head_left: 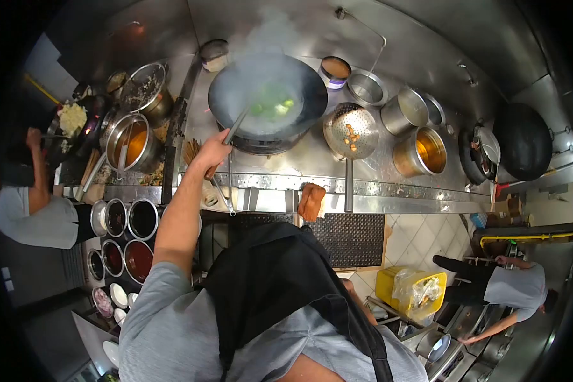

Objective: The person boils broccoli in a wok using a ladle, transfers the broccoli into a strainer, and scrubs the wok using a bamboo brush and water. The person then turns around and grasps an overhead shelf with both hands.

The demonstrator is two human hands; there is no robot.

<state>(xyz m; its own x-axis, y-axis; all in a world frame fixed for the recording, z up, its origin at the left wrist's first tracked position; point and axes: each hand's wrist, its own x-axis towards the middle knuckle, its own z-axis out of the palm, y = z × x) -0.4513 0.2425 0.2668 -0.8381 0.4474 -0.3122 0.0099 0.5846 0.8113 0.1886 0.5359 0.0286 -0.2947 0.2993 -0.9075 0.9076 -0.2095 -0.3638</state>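
Note:
My left hand [215, 155] is closed around the handle of a long metal tool [237, 122]. The tool reaches into the black wok [317, 95], where green food [270, 105] lies under thick steam; the tool's far end is hidden there. Just right of the wok, a perforated strainer [356, 148] holds several brown pieces of food [351, 135]. My right forearm [358, 299] is bent beside the black apron [280, 274], and the fingers of my right hand are hidden. A folded brown cloth [311, 201] sits on the counter's front edge.
Pots with orange liquid stand right [430, 151] and left [132, 145]. Sauce containers [138, 258] are at lower left. One person [41, 210] works at the far left, another [512, 286] at the right. A yellow bin [387, 286] stands behind.

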